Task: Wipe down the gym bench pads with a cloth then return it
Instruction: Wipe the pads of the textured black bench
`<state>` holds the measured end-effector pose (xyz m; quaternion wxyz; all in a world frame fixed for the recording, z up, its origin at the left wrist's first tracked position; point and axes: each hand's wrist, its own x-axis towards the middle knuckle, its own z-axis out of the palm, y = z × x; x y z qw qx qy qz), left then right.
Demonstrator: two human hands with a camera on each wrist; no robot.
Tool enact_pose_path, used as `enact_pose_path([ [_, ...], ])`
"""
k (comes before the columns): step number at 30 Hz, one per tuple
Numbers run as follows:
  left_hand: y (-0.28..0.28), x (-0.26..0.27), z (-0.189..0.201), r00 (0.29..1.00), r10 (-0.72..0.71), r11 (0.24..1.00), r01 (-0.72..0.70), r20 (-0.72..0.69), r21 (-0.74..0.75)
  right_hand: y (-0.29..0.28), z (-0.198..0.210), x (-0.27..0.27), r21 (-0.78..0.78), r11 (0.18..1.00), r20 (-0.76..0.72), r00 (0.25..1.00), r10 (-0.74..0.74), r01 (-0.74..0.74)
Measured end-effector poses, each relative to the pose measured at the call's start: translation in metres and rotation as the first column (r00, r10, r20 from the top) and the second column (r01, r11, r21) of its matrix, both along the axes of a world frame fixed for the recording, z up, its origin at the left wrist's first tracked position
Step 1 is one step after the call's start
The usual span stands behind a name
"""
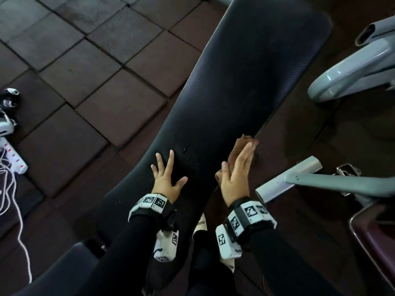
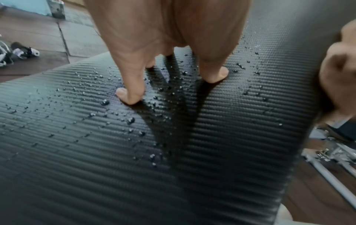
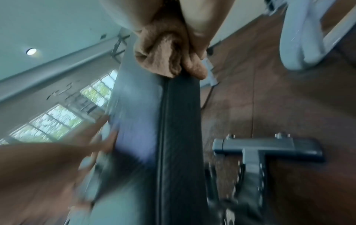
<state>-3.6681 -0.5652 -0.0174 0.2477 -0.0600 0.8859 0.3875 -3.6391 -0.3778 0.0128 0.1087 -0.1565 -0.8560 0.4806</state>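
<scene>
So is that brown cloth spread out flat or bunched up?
Bunched up: the cloth shows thick folds under the right hand, pressed against the bench pad's side edge.

Left hand [image 1: 167, 177] splayed flat; right hand [image 1: 236, 174] straight-fingered, edge-on.

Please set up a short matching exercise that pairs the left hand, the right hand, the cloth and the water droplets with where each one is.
1. left hand
2. right hand
3. cloth
4. water droplets

a. pressed against the pad's side edge
b. spread flat on the bench pad
c. beaded on the pad's top
d. presses the cloth to the pad's side

Pairs: 1-b, 2-d, 3-a, 4-c
</scene>
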Motion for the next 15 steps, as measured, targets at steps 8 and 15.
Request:
enact_pose_path([
  [8, -0.008, -0.002, -0.013, 0.998, -0.034, 0.998, 0.03, -0.061, -0.059, -0.007, -0.02, 0.024, -0.07, 0.985, -0.021, 0.988, 0.154, -0.155],
  [15, -0.008, 0.001, -0.015, 0.998, -0.039, 0.997, 0.036, -0.047, -0.073, 0.008, -0.015, 0.001, -0.013, 0.994, -0.028, 0.993, 0.112, -0.113],
])
